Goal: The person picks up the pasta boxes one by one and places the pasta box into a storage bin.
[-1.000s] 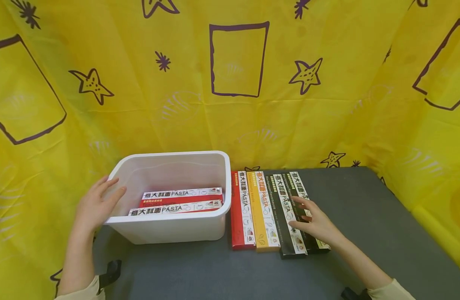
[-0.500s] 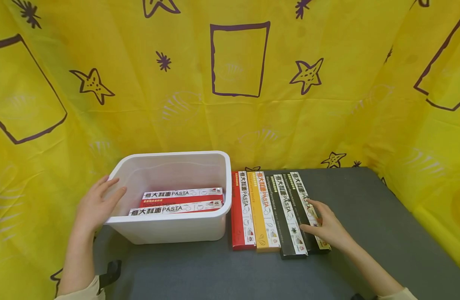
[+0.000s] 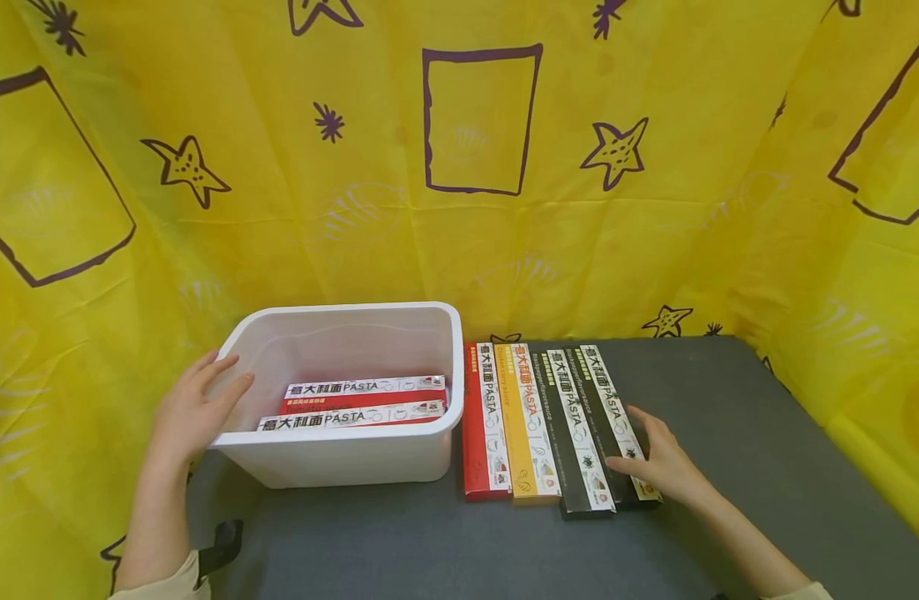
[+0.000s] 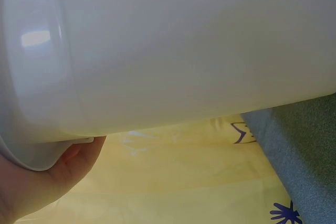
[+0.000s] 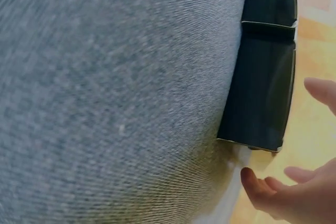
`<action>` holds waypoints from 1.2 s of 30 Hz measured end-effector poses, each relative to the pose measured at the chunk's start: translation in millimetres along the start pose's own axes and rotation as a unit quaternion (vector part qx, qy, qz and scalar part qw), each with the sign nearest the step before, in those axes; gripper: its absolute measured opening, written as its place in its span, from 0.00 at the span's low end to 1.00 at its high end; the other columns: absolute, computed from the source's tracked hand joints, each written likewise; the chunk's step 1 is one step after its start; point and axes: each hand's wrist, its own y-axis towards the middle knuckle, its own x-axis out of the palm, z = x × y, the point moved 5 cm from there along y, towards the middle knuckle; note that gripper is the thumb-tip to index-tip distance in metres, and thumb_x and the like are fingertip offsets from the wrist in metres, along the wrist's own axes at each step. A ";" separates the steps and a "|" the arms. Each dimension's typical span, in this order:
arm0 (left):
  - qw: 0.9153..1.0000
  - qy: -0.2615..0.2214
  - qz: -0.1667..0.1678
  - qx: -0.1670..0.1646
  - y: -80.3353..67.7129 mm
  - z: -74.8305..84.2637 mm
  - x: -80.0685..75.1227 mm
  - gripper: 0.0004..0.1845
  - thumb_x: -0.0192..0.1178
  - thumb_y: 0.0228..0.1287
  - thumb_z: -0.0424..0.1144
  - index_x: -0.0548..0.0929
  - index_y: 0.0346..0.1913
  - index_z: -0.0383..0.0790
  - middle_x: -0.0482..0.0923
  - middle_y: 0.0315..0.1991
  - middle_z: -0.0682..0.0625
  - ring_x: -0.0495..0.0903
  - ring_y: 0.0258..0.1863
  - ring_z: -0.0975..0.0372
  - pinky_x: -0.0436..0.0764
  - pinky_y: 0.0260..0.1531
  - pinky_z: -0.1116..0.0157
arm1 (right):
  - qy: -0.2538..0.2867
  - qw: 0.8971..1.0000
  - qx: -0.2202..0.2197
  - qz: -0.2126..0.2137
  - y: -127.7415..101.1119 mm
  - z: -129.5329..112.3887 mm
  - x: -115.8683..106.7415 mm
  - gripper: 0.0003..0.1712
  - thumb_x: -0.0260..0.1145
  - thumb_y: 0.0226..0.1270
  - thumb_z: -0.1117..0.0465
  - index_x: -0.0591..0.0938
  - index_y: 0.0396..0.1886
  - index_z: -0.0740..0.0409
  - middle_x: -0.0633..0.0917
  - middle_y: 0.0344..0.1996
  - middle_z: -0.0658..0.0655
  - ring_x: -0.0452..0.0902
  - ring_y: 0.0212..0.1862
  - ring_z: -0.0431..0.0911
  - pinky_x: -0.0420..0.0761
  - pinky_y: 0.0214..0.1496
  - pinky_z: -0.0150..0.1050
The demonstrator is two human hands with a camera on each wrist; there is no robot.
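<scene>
A white plastic bin (image 3: 339,454) sits at the left of the grey table and holds two red pasta boxes (image 3: 362,402). My left hand (image 3: 192,408) rests flat against the bin's left wall (image 4: 173,51), fingers straight. Right of the bin lie several long pasta boxes side by side: a red one (image 3: 483,421), a yellow one (image 3: 526,421) and two black ones (image 3: 575,433). My right hand (image 3: 657,462) lies with relaxed fingers on the near end of the rightmost black box (image 3: 612,421), whose dark side (image 5: 262,82) fills the right wrist view.
Yellow cloth (image 3: 474,167) with purple stars and rectangles walls in the back and both sides. The grey felt tabletop (image 3: 729,417) stretches to the right of the boxes and along the near edge.
My right hand has slid right and nearer along the row, from the middle black box to the near end of the rightmost one. The left hand and bin have not moved.
</scene>
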 end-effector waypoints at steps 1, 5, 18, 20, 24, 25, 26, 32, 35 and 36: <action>1.000 0.001 0.001 0.001 0.0 0.2 -0.1 0.37 0.46 0.73 0.58 0.62 0.72 0.32 0.47 0.74 0.30 0.47 0.69 0.30 0.51 0.57 0.27 | -0.001 1.000 0.003 -0.003 0.6 2.2 1.1 0.57 0.74 0.56 0.49 0.53 0.73 0.70 0.55 0.67 0.79 0.55 0.64 0.75 0.68 0.52 0.72; 1.000 0.002 0.002 0.004 0.2 0.9 -0.1 0.37 0.46 0.73 0.58 0.62 0.72 0.32 0.48 0.74 0.30 0.48 0.69 0.30 0.51 0.57 0.27 | -0.004 1.000 0.008 -0.014 2.6 8.7 5.1 0.59 0.74 0.56 0.49 0.50 0.73 0.75 0.54 0.67 0.81 0.52 0.66 0.76 0.65 0.56 0.73; 1.000 0.002 0.003 0.002 0.3 1.6 -0.8 0.37 0.47 0.73 0.58 0.63 0.72 0.32 0.48 0.74 0.30 0.48 0.69 0.30 0.52 0.57 0.27 | -0.012 0.999 -0.003 -0.035 6.3 5.7 10.5 0.61 0.74 0.54 0.51 0.48 0.69 0.85 0.56 0.65 0.84 0.57 0.64 0.73 0.64 0.61 0.66; 1.000 0.002 0.001 0.000 0.2 1.3 -0.6 0.37 0.47 0.73 0.58 0.62 0.72 0.33 0.48 0.74 0.30 0.48 0.69 0.30 0.51 0.57 0.27 | -0.014 0.999 -0.003 -0.035 6.7 5.0 11.5 0.61 0.74 0.53 0.52 0.48 0.69 0.85 0.57 0.64 0.84 0.58 0.64 0.72 0.65 0.60 0.65; 1.000 -0.003 -0.002 -0.005 0.0 0.3 -0.4 0.38 0.46 0.72 0.59 0.62 0.72 0.33 0.47 0.74 0.30 0.47 0.69 0.30 0.51 0.56 0.26 | -0.016 0.999 -0.003 -0.032 7.3 3.6 12.4 0.61 0.74 0.53 0.52 0.48 0.68 0.85 0.58 0.64 0.84 0.60 0.63 0.71 0.66 0.60 0.64; 1.000 -0.004 -0.002 -0.006 -0.1 0.1 -0.4 0.38 0.46 0.72 0.59 0.62 0.72 0.33 0.46 0.74 0.30 0.47 0.69 0.30 0.51 0.56 0.26 | -0.018 0.999 -0.003 -0.031 7.4 3.3 12.4 0.61 0.75 0.53 0.52 0.49 0.68 0.85 0.59 0.64 0.84 0.60 0.63 0.71 0.66 0.60 0.63; 1.000 -0.004 -0.002 -0.005 -0.2 0.1 -0.6 0.37 0.46 0.73 0.59 0.62 0.72 0.33 0.47 0.74 0.30 0.47 0.69 0.30 0.51 0.56 0.26 | -0.020 0.999 -0.002 -0.030 7.4 3.2 12.4 0.61 0.74 0.53 0.52 0.49 0.68 0.86 0.59 0.64 0.84 0.60 0.63 0.72 0.66 0.60 0.63; 1.000 0.001 0.003 0.001 -0.6 1.5 -0.9 0.37 0.47 0.73 0.58 0.63 0.72 0.33 0.48 0.74 0.30 0.48 0.69 0.30 0.52 0.57 0.27 | -0.042 0.999 0.004 -0.028 6.9 1.4 10.0 0.60 0.73 0.53 0.53 0.49 0.68 0.85 0.61 0.63 0.85 0.62 0.62 0.72 0.68 0.58 0.63; 1.000 0.000 0.004 0.002 -0.9 2.0 -0.9 0.37 0.47 0.73 0.58 0.63 0.72 0.33 0.48 0.74 0.30 0.48 0.69 0.30 0.51 0.57 0.27 | -0.051 0.998 0.015 -0.032 6.8 0.5 8.9 0.59 0.72 0.52 0.54 0.48 0.69 0.85 0.60 0.63 0.85 0.62 0.61 0.72 0.70 0.56 0.62; 1.000 0.000 0.004 0.003 -1.2 2.1 -1.0 0.37 0.47 0.73 0.58 0.63 0.72 0.32 0.48 0.74 0.30 0.48 0.69 0.30 0.51 0.57 0.27 | -0.052 0.998 0.019 -0.032 6.6 0.3 8.8 0.59 0.72 0.52 0.55 0.48 0.69 0.85 0.59 0.63 0.85 0.62 0.61 0.72 0.71 0.55 0.61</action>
